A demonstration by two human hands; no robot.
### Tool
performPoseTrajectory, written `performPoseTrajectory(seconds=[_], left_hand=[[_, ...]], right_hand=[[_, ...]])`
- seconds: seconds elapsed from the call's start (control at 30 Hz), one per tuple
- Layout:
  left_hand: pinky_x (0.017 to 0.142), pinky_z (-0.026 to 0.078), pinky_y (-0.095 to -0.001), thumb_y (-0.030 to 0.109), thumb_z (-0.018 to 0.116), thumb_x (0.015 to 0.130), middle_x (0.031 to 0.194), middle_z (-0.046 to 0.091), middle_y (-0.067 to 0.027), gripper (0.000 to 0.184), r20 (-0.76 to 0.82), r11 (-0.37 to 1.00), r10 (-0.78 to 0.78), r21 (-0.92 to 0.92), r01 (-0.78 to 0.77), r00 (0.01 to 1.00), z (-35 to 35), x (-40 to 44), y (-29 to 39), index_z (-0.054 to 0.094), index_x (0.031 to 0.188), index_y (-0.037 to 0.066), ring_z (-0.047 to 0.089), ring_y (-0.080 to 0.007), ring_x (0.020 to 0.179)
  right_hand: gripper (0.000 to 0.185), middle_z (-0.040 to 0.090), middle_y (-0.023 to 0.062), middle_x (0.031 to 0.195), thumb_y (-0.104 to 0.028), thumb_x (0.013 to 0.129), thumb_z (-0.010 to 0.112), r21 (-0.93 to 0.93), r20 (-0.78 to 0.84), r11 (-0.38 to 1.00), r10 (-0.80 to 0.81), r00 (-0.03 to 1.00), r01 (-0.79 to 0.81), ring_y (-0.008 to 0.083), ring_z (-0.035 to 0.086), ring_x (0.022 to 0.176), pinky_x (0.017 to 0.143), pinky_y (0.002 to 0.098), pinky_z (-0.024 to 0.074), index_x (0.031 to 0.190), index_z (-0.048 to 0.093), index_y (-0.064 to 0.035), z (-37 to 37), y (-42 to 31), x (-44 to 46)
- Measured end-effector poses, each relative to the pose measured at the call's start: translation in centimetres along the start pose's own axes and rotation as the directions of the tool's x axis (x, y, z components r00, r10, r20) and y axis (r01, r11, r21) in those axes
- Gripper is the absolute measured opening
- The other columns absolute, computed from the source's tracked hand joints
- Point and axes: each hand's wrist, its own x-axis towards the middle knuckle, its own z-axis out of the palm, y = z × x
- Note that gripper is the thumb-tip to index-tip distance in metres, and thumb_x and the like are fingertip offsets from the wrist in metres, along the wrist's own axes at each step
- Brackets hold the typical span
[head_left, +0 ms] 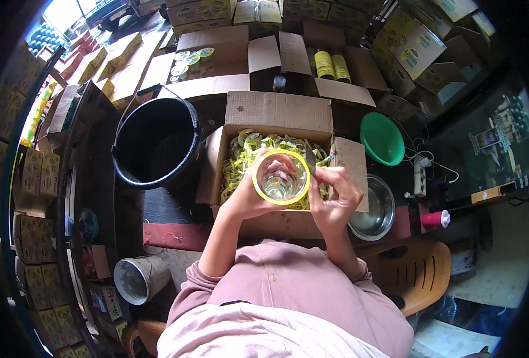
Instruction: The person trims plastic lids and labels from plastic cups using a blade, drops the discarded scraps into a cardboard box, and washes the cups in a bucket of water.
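A clear plastic cup (280, 184) with a bright yellow rim is in the grip of my left hand (244, 198), its mouth turned up toward me. My right hand (337, 196) pinches a thin dark knife (310, 157) and holds it close beside the cup's right rim. I cannot tell whether the blade touches the rim. Both hands are above an open cardboard box (279, 110) full of crumpled yellow and clear plastic scraps (240, 156). The cup and my hands hide part of the scraps.
Left of the box stands a large black bucket (157, 143); right are a green basin (382, 139) and a metal bowl (373, 209). Behind are boxes with round lids (191, 59) and yellow stacks (332, 67). A power strip (420, 176) with cables lies right.
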Motion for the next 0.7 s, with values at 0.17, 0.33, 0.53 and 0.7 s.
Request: performPoseTrajectory(seconds=[0.17,0.33,0.53,0.7], left_hand=[[0.085,0.041,-0.0291,0.006,0.079,0.055,0.100,0.051,-0.0081,0.074,0.109,0.993,0.043,0.102,-0.054,0.993,-0.29,-0.18,0.11,0.038,0.116,0.001,0.053,-0.0169,0.093],[0.086,0.042,-0.0301,0.009,0.079,0.055,0.104,0.049,-0.0077,0.074,0.047,0.997,-0.029,-0.068,0.032,0.998,-0.02,-0.40,-0.35,0.038,0.116,0.002,0.052,-0.0168,0.095],[0.087,0.043,-0.0309,0.011,0.080,0.057,0.105,0.045,-0.0078,0.074,-0.088,1.000,0.024,0.014,-0.023,0.996,-0.07,-0.18,-0.74,0.035,0.116,0.002,0.050,-0.0175,0.099],[0.092,0.038,-0.0316,0.004,0.071,0.066,0.112,0.045,-0.0111,0.068,-0.104,0.992,0.003,-0.128,-0.017,0.995,0.32,-0.24,-0.69,0.031,0.121,0.002,0.047,-0.0199,0.107]], right_hand=[[0.022,0.061,0.0094,0.073,0.009,0.063,0.063,-0.039,0.000,0.999,-0.017,1.000,0.017,0.0150,0.059,0.060,0.055,0.0241,0.0471,0.083,0.063,-0.0011,-0.07,0.06,0.14],[0.024,0.060,0.0090,0.072,0.009,0.063,0.063,-0.004,0.006,1.000,-0.017,1.000,0.017,0.0147,0.059,0.059,0.055,0.0245,0.0471,0.084,0.064,-0.0015,-0.19,0.25,0.15],[0.020,0.060,0.0074,0.072,0.006,0.066,0.065,-0.063,0.002,0.998,-0.015,1.000,0.015,0.0130,0.059,0.058,0.053,0.0235,0.0469,0.084,0.064,-0.0022,-0.03,-0.18,-0.45],[0.020,0.059,0.0068,0.072,0.005,0.066,0.066,-0.130,-0.013,0.991,-0.033,0.999,0.031,0.0129,0.059,0.058,0.053,0.0240,0.0473,0.084,0.064,-0.0029,0.07,-0.18,-0.63]])
